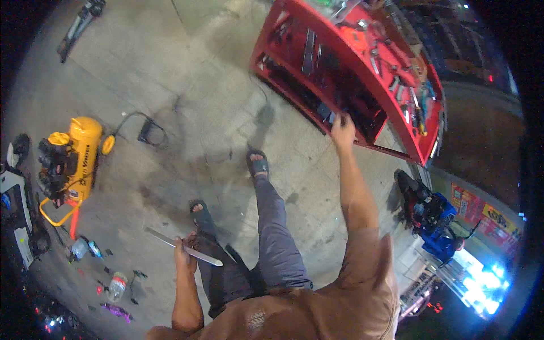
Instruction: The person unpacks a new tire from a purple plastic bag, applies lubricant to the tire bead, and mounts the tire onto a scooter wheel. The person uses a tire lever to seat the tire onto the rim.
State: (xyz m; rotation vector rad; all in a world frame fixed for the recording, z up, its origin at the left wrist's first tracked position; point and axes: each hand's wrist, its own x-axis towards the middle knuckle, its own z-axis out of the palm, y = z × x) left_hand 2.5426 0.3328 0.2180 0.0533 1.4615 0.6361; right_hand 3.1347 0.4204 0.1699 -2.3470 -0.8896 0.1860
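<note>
A long, flat, silver metal bar (206, 258) with a rounded end lies across my left hand (182, 253), whose fingers are closed round it beside my left leg. Out in front, my right arm stretches to the lower opening of a red tool cabinet (317, 28). There my right hand (343, 134) is closed at the shelf's edge; what its fingers hold, if anything, is too blurred to name. Several wrenches and other hand tools (396, 85) are spread over the cabinet's red top tray.
A yellow air compressor (85, 150) stands at the left, near a dark coiled cable (153, 131). A plastic bottle (117, 287) and small items lie at the lower left. At the right is a blue motorcycle (433, 224). A dark stand-like object (80, 29) lies far left.
</note>
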